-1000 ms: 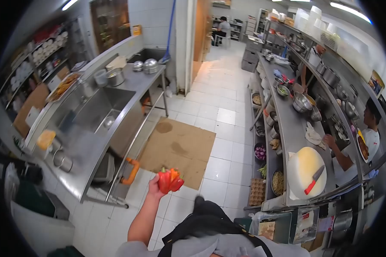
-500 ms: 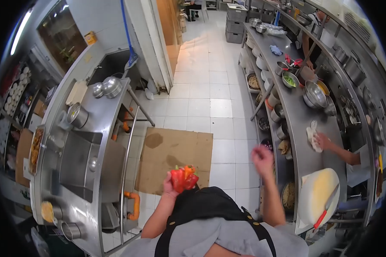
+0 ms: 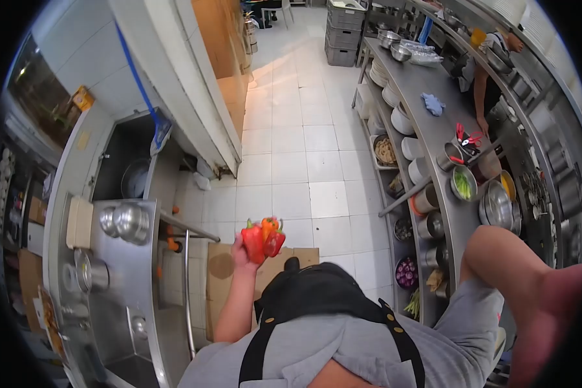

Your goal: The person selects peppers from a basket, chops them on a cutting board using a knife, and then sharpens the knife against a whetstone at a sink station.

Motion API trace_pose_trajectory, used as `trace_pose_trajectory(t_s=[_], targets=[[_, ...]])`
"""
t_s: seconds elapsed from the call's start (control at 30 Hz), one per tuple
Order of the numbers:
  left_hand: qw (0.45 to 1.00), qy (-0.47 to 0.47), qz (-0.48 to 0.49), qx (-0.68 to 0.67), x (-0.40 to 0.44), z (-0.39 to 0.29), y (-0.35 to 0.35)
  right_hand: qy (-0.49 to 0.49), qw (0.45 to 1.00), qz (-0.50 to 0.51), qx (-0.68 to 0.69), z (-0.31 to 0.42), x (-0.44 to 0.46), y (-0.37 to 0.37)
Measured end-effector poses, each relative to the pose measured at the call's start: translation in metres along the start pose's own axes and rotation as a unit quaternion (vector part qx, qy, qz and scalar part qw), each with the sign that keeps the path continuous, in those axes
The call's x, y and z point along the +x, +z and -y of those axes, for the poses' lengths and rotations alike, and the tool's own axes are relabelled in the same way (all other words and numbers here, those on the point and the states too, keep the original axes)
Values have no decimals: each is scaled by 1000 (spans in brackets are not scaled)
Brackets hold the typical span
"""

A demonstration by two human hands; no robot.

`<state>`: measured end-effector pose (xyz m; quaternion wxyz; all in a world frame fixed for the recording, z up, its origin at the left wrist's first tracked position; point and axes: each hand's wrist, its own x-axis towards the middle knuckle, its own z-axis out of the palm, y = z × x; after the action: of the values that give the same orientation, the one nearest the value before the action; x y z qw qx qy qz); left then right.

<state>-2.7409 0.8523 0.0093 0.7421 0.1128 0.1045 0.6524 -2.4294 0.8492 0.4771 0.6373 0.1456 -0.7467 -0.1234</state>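
My left hand [image 3: 241, 254] is closed around a bunch of bell peppers, held out over the floor in front of my apron [image 3: 310, 291]. A large red bell pepper [image 3: 253, 243] lies against the fingers. An orange bell pepper [image 3: 269, 226] and another red bell pepper [image 3: 275, 244] sit beside it. My right arm is bent up close to the camera at the right edge. The right hand [image 3: 562, 294] is blurred and partly cut off there, so its fingers cannot be made out.
A steel counter with a sink [image 3: 139, 326] runs along the left. On the right, a long steel table [image 3: 427, 139] bears bowls, a blue cloth [image 3: 432, 104] and a bowl of green vegetables [image 3: 463, 183]. Cardboard [image 3: 221, 284] covers floor tiles. Another person [image 3: 484, 77] stands behind the table.
My view has shifted forward along the aisle. The right hand has risen from beside the table to near the camera. My left hand still holds the peppers.
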Motion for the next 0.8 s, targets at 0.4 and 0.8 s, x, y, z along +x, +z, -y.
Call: trace_pose_trajectory(t_s=[0.4, 0.8], targets=[[985, -108, 118, 66, 384, -48, 22, 30, 999, -10, 20, -322, -166, -7], [999, -13, 38, -12, 660, -96, 2, 367, 902, 43, 225, -667, -319, 15]])
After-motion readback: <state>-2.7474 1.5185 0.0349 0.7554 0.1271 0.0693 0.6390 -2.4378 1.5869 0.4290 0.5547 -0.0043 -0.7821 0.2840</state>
